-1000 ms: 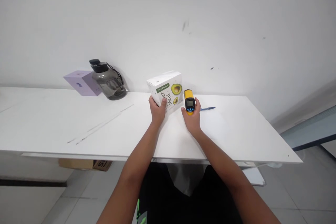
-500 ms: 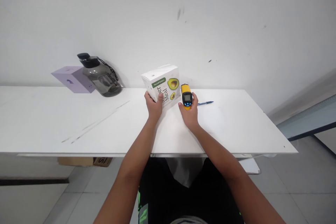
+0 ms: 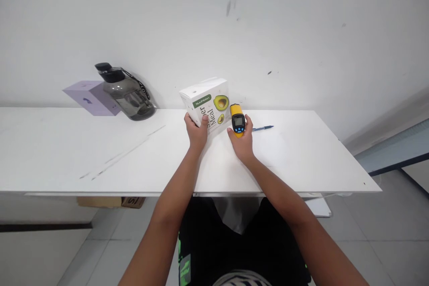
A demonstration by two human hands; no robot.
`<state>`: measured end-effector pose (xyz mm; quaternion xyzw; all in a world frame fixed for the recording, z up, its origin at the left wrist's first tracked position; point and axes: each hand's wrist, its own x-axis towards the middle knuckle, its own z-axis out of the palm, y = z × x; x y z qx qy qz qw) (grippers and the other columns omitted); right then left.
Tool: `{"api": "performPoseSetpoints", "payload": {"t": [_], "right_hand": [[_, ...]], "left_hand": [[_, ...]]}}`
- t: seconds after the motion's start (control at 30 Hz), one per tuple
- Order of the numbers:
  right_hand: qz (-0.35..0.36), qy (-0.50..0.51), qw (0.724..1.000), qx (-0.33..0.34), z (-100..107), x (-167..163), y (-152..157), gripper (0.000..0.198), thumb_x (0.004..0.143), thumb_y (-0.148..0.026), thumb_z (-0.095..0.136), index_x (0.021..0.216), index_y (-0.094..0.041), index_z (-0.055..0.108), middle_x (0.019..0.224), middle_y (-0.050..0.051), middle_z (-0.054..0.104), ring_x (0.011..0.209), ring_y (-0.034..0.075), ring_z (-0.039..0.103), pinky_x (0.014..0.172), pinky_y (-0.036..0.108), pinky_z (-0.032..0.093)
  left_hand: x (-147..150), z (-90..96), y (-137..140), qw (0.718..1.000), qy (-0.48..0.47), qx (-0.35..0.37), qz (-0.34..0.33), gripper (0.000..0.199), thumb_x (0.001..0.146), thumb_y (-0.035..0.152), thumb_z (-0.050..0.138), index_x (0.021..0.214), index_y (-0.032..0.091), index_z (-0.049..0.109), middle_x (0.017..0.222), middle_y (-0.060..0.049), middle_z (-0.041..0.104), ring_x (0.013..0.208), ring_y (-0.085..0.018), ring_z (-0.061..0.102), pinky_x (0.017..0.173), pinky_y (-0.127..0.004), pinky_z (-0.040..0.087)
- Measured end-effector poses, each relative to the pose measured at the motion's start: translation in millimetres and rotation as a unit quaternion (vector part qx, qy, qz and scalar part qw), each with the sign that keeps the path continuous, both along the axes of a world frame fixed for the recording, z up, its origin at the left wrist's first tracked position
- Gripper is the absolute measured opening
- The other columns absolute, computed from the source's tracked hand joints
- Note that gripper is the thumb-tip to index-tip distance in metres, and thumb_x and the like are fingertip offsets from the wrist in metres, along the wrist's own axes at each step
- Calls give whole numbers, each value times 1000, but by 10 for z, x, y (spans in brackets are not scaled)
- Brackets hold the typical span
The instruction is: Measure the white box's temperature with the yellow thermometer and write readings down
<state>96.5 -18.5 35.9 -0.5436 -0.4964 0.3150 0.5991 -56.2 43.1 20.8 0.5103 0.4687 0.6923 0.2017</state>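
Note:
My left hand (image 3: 197,133) is closed on the lower left corner of a white box (image 3: 214,109) printed with avocados and a green label. The box tilts to one side, and its lower part is partly covered by my thumb and fingers. In my right hand (image 3: 242,138) is a yellow and black infrared thermometer (image 3: 238,120), its small screen and blue-lit buttons facing me. Its upper end is close to the right edge of the box. My fingers wrap around its handle, which is mostly hidden. A blue pen (image 3: 263,128) lies on the table just right of my right hand.
A grey water bottle (image 3: 132,100) with a black lid and strap stands at the back left, in front of a lilac box (image 3: 92,98). The white table (image 3: 83,147) meets the wall behind. Below it are a cardboard box (image 3: 100,201) and a white flat object (image 3: 318,208).
The view has shifted slightly. Both hands keep their hold on the box and the thermometer, with hardly any movement between them.

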Motion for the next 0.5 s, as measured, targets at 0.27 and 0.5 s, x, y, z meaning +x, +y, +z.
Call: {"api": "performPoseSetpoints", "payload": {"t": [0.27, 0.5], "right_hand": [[8, -8, 1000, 9, -17, 6, 11, 77, 76, -37, 62, 140, -25, 22, 129, 11, 43, 110, 21, 52, 92, 35, 46], [133, -82, 986, 51, -162, -14, 19, 80, 74, -21, 56, 139, -26, 11, 142, 15, 29, 88, 15, 57, 86, 38, 47]], "left_hand": [[0, -14, 10, 1000, -2, -4, -6, 62, 77, 53, 65, 123, 20, 39, 121, -13, 54, 111, -24, 56, 92, -37, 47], [-82, -108, 85, 998, 2, -38, 40, 63, 76, 54, 66, 122, 21, 38, 123, -13, 53, 113, -26, 54, 93, -39, 46]]}}
